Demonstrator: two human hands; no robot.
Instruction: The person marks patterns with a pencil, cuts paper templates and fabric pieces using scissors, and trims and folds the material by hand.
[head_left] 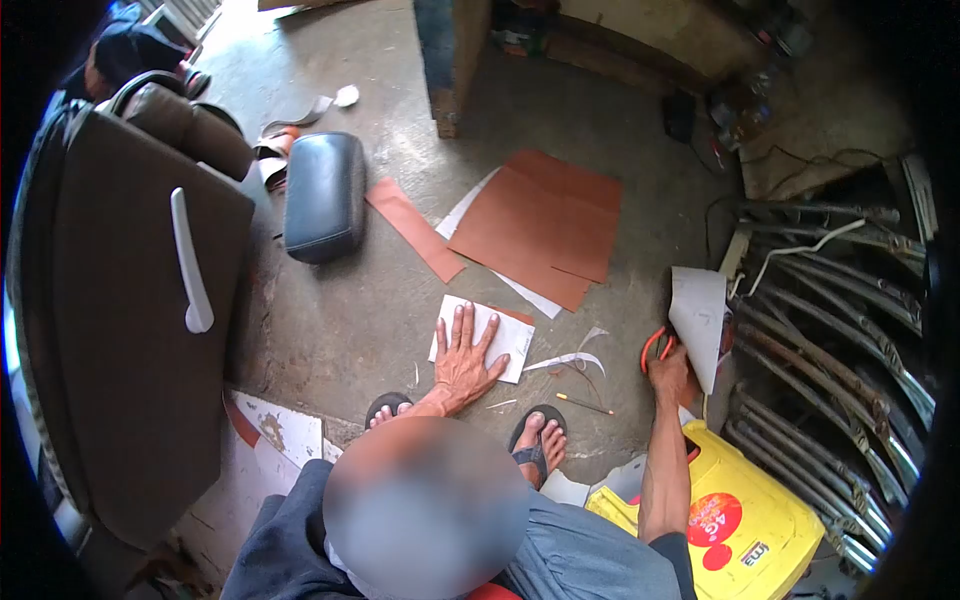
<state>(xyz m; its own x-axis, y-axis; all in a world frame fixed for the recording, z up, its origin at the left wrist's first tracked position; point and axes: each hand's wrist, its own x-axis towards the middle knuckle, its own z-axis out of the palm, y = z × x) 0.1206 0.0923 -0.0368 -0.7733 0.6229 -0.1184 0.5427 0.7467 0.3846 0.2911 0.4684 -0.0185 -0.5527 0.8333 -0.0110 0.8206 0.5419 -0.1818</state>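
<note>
My left hand lies flat with its fingers spread on a small white sheet on the floor. A strip of reddish-brown material shows at that sheet's upper edge. Out to the right, my right hand is closed at the orange-handled scissors; their blades are hidden. Right beside this hand stands a curled grey-white sheet. Thin white offcuts and a dark pencil-like stick lie between my hands. Larger reddish-brown sheets and a long brown strip are farther forward.
A black padded cushion sits ahead to the left, near a large dark seat with a pale lever. Stacked metal tubes line the right side. A yellow container is by my right forearm. A wooden post stands ahead.
</note>
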